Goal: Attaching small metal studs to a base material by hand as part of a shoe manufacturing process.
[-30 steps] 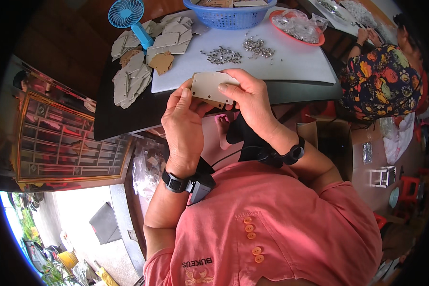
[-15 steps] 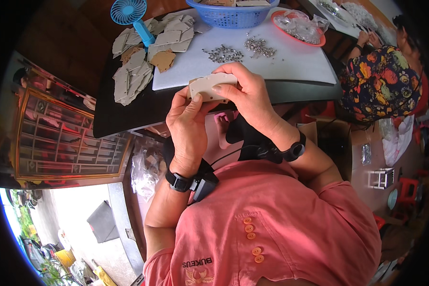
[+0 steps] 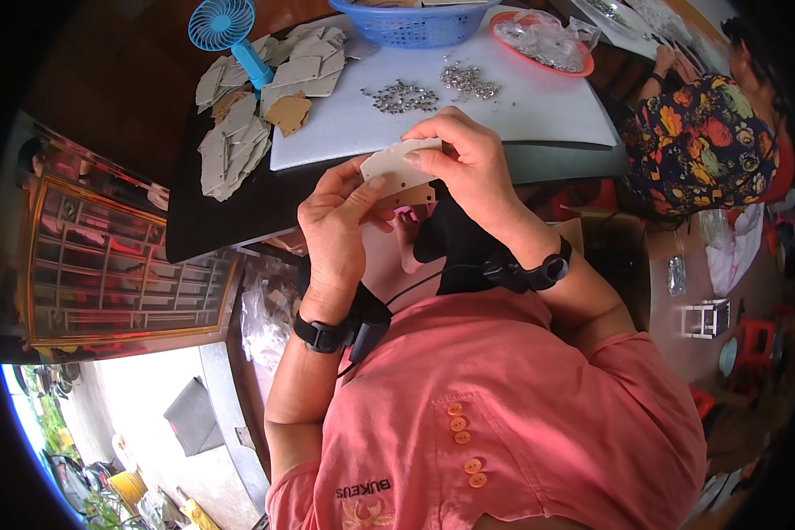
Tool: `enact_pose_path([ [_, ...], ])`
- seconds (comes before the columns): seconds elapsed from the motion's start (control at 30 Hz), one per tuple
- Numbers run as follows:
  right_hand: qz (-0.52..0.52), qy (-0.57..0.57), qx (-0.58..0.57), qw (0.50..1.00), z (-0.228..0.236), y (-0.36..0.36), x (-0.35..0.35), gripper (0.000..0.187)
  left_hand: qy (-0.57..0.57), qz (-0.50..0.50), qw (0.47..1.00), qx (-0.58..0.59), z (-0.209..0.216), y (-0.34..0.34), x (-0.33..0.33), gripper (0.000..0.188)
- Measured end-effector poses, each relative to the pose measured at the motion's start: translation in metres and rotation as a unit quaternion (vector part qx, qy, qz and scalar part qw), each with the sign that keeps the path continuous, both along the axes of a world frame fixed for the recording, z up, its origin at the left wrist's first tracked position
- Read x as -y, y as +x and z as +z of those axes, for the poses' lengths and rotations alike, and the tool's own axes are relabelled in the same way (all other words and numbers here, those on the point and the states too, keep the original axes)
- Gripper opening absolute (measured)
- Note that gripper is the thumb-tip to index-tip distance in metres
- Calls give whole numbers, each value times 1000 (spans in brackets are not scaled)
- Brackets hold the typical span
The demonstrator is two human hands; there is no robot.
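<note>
Just past the table's near edge, both my hands hold thin pale card pieces [image 3: 389, 164] with small holes along the edges. My left hand [image 3: 334, 225] pinches them at the left end, thumb on top. My right hand [image 3: 475, 168] grips the right end of the upper piece between thumb and fingers. A tan piece [image 3: 417, 195] with dark holes shows below it, partly hidden. Beyond my hands, two heaps of small shiny metal parts [image 3: 405, 98] lie on a white sheet [image 3: 327, 146]. To the left are piles of similar pale cards [image 3: 231, 159] and a brown card [image 3: 288, 113].
A blue fan [image 3: 223, 26] stands among the cards. At the back are a blue basket [image 3: 415, 28] and a red tray [image 3: 583, 69] with plastic bags of parts. At the right, another person in a flowered top [image 3: 707, 141] works at a separate table.
The pale pieces have tilted, their right end rising, and spread apart so the tan one shows below. The tabletop has shifted slightly left and up in the view.
</note>
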State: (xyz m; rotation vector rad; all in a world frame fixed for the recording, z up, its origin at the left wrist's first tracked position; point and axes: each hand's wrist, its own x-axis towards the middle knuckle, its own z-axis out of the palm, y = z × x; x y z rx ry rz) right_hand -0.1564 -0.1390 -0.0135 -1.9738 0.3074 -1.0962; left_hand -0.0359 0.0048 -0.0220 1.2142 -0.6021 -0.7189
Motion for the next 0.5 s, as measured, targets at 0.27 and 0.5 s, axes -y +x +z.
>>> enact_pose_path([
  [0.27, 63, 152, -13, 986, -1, -2, 4, 11, -7, 9, 1000, -27, 3, -4, 4, 22],
  [0.5, 71, 152, -13, 986, -2, -10, 4, 10, -25, 5, 1000, -14, -2, -3, 6, 23],
])
